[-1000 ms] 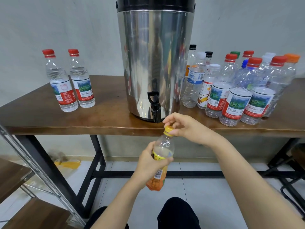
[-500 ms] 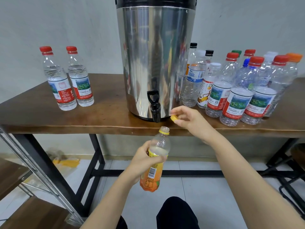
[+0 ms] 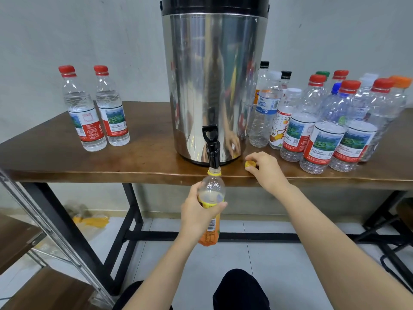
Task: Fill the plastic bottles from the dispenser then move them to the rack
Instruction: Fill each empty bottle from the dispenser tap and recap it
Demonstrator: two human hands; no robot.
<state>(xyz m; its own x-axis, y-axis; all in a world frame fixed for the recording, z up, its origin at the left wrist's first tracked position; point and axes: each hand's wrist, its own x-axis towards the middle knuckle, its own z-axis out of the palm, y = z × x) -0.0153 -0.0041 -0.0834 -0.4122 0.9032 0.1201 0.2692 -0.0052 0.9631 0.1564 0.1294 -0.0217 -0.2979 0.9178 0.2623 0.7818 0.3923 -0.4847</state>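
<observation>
Table [image 3: 145, 153] front: bottle [image 3: 211, 189] upright, mouth under spout [image 3: 212, 153], left hand [image 3: 199, 211] gripping.

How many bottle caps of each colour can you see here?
Red caps: 6
White caps: 3
Black caps: 2
Green cap: 1
Blue cap: 1
Orange cap: 1
Yellow cap, in right hand, off the bottle the left hand holds: 1
Total: 15
</observation>
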